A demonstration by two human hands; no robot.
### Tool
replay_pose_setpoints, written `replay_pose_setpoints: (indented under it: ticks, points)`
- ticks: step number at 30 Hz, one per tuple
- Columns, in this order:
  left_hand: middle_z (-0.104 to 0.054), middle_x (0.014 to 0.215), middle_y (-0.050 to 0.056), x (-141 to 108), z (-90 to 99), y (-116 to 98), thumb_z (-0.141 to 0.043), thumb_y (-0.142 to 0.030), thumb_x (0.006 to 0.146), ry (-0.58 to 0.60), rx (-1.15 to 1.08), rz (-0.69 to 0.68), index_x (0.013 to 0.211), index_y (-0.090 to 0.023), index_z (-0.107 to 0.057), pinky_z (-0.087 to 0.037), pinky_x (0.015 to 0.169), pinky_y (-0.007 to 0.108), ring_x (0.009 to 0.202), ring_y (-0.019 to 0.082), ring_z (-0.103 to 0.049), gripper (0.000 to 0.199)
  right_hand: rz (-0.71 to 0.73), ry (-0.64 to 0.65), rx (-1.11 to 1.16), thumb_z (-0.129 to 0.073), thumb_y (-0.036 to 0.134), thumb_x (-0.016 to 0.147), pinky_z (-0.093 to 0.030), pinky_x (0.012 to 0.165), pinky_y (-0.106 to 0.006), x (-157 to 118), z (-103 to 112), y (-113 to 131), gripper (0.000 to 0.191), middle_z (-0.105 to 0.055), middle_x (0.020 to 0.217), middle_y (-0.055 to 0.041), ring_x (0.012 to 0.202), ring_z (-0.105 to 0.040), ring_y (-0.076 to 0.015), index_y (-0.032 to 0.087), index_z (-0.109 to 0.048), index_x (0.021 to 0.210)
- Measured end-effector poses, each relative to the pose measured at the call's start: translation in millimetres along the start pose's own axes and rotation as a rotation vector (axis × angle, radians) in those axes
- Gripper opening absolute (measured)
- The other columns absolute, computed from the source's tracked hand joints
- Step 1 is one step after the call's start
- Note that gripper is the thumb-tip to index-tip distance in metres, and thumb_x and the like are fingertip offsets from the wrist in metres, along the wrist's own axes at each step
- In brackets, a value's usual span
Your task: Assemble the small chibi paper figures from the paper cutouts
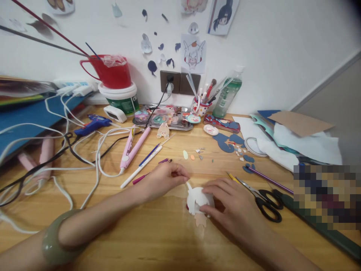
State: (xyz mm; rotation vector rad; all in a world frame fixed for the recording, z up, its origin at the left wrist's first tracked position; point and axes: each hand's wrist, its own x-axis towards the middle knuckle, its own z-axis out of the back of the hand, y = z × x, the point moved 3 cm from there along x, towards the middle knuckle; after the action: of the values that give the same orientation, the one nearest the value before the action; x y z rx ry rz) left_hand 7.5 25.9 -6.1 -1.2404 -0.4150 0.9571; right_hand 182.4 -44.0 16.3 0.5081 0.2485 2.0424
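A small cut-out figure with a white head and a peach body lies on the wooden table in front of me. My right hand grips the head from the right, thumb low and fingers curled over its upper edge. A narrow white ear-shaped piece sticks up at the head's upper left. The fingertips of my left hand are pinched together at the tip of this piece. Black-handled scissors lie open to the right of my right hand, beside a yellow-tipped tool.
Pens and a pink mini iron lie to the left among white cables. A blue glue gun rests further back. Dark blue scraps and paper sheets lie at the right. Behind stands a metal tray of cut-out pieces.
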Motion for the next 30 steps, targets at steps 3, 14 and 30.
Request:
replay_pose_setpoints:
  ticks: [3, 14, 30]
  points:
    - [-0.065, 0.079, 0.001, 0.3, -1.0, 1.9, -0.055, -0.035, 0.076, 0.006, 0.002, -0.009, 0.081, -0.015, -0.063, -0.042, 0.070, 0.025, 0.077, 0.016, -0.058, 0.022, 0.008, 0.000, 0.013, -0.069, 0.024, 0.071, -0.041, 0.074, -0.034, 1.3, -1.3, -1.4, 0.022, -0.064, 0.090, -0.0024, 0.085, -0.054, -0.0197, 0.019, -0.060, 0.090]
    - [-0.063, 0.077, 0.001, 0.8, -0.7, 1.8, -0.054, -0.035, 0.077, -0.019, 0.047, 0.007, 0.081, -0.015, -0.063, -0.041, 0.066, 0.025, 0.073, 0.016, -0.055, 0.022, -0.005, -0.006, 0.026, -0.069, 0.023, 0.071, -0.040, 0.075, -0.033, -0.5, -0.4, -4.2, 0.022, -0.064, 0.090, -0.0011, 0.085, -0.054, -0.0187, 0.019, -0.060, 0.090]
    - [-0.066, 0.080, -0.001, 0.7, -1.0, 5.3, -0.054, -0.030, 0.079, -0.006, 0.027, -0.017, 0.082, -0.017, -0.062, -0.043, 0.068, 0.025, 0.075, 0.014, -0.059, 0.016, -0.047, 0.014, 0.045, -0.070, 0.023, 0.070, -0.041, 0.074, -0.032, 1.2, -1.5, -1.7, 0.022, -0.064, 0.090, 0.0012, 0.086, -0.054, -0.0177, 0.022, -0.060, 0.089]
